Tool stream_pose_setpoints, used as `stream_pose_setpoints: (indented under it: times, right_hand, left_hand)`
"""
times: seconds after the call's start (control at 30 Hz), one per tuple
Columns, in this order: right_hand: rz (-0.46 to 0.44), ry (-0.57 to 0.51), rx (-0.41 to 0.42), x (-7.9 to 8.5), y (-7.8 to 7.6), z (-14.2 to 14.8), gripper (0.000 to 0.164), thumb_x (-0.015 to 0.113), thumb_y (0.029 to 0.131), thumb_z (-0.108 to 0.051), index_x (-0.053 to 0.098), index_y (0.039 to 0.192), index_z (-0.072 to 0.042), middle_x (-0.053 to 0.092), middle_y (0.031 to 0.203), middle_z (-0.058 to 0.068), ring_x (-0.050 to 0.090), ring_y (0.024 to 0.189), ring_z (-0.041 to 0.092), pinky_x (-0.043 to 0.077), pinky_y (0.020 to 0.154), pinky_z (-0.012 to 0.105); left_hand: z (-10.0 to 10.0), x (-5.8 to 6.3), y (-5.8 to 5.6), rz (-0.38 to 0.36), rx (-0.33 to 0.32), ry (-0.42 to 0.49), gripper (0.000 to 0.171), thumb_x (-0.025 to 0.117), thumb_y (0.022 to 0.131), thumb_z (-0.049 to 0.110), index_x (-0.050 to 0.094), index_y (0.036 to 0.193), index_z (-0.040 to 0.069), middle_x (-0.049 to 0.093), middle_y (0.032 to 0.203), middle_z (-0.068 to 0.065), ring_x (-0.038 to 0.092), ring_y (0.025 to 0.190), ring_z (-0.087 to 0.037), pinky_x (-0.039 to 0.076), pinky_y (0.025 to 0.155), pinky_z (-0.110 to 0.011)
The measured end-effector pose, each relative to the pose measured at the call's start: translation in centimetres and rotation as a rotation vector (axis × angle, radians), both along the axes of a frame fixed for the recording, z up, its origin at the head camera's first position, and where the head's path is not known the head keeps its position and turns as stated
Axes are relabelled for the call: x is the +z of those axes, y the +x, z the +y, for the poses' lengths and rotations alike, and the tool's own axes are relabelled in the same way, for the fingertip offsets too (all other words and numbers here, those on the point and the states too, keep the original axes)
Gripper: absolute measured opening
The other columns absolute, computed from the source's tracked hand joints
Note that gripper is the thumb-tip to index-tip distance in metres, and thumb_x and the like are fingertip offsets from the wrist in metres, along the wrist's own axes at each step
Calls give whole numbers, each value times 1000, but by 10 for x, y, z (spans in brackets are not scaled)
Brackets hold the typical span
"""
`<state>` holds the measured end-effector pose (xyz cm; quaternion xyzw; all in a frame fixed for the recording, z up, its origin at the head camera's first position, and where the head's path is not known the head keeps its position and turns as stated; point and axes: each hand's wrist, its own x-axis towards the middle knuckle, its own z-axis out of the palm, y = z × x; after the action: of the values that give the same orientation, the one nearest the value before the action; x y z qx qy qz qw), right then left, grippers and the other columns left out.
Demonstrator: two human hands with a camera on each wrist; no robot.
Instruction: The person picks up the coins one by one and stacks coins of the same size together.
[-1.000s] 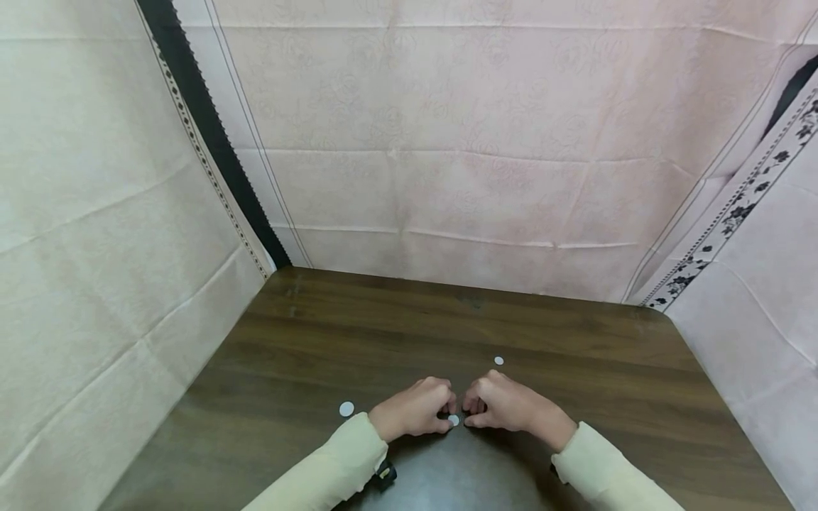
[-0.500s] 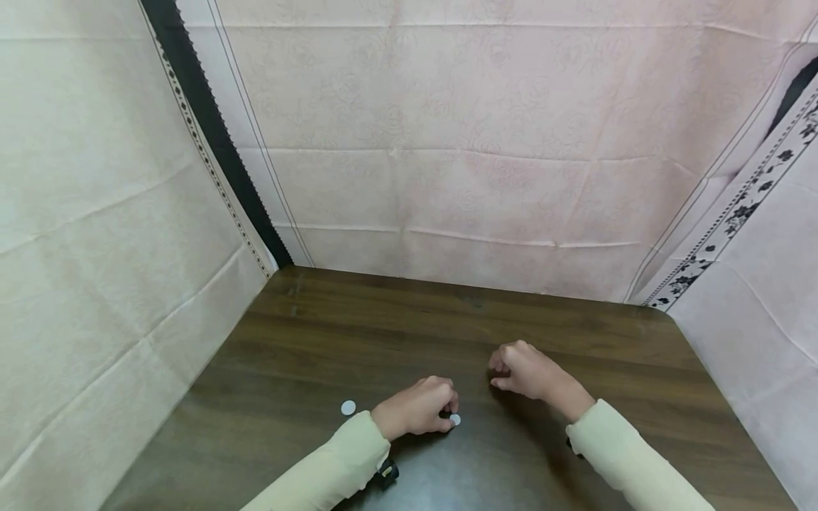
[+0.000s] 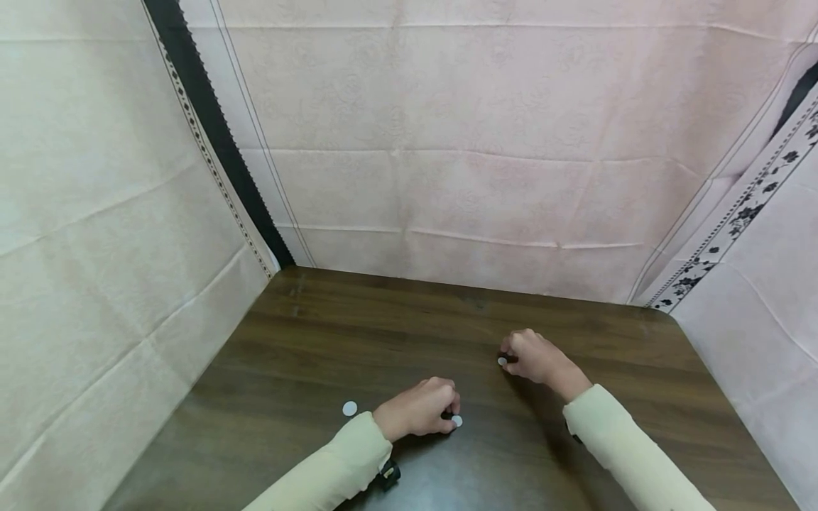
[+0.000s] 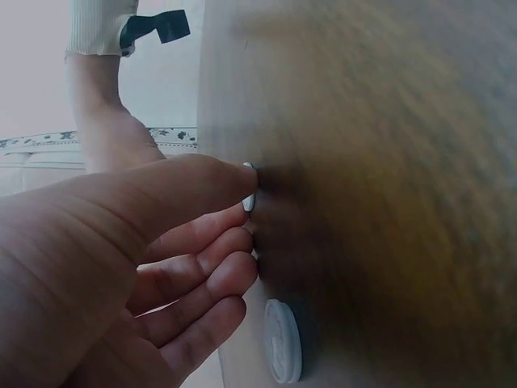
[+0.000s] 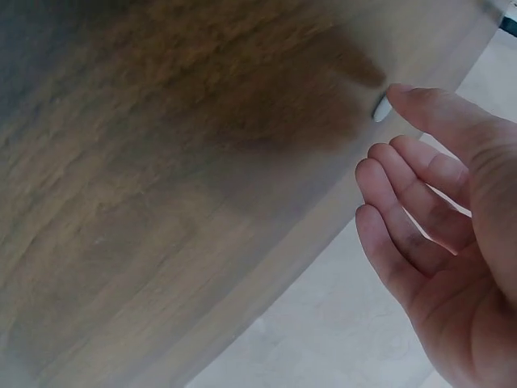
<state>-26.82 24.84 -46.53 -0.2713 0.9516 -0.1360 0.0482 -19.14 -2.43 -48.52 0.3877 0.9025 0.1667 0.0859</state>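
Note:
My left hand (image 3: 418, 408) is low over the brown table, thumb and forefinger pinching a small white disc (image 3: 456, 421) that lies flat. In the left wrist view this disc (image 4: 249, 187) shows edge-on at the thumb tip, with the other fingers curled beside it. Farther back and to the right, my right hand (image 3: 537, 357) has thumb and forefinger closed at a second small white disc (image 3: 502, 361). The right wrist view shows that disc (image 5: 382, 107) against the thumb tip, fingers bent close by. A third white disc (image 3: 349, 408), with a raised rim (image 4: 283, 341), lies left of my left hand.
The wood-grain table (image 3: 383, 319) has rounded far corners. Pale cloth (image 3: 447, 163) hangs behind it, and more cloth hangs at the left and right sides. A black strap with a small block (image 3: 388, 472) sits at the left wrist.
My right hand has moved from beside the left hand, back and to the right, to the far disc. My left hand has stayed at its disc.

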Motion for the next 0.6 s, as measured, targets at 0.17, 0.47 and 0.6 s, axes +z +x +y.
stream_pose_setpoints:
  times: [0.17,0.47,0.6]
  right_hand:
    - [-15,-13,2,-3,-5,1,11,78,94,-9,78,102,-1,77,100,12,72,84,19,60,70,35]
    - [-57,0,35,-1,-14,-1,3,79,93,-6,79,94,-3,74,86,6,65,75,9,56,66,29]
    - [-82,-8,48,0,-16,-2,9,79,92,-4,78,83,-5,67,73,-3,58,65,6,50,59,25]
  left_hand:
    - [0,1,0,-2,-10,8,6,80,93,19,76,91,15,61,89,9,51,78,0,45,71,-13]
    - [0,3,1,-16,-2,3,8,80,93,19,76,91,13,62,90,8,52,80,-1,46,74,-14]
    - [0,4,2,-19,-3,1,8,80,94,20,76,92,13,62,90,8,52,80,-1,46,74,-14]
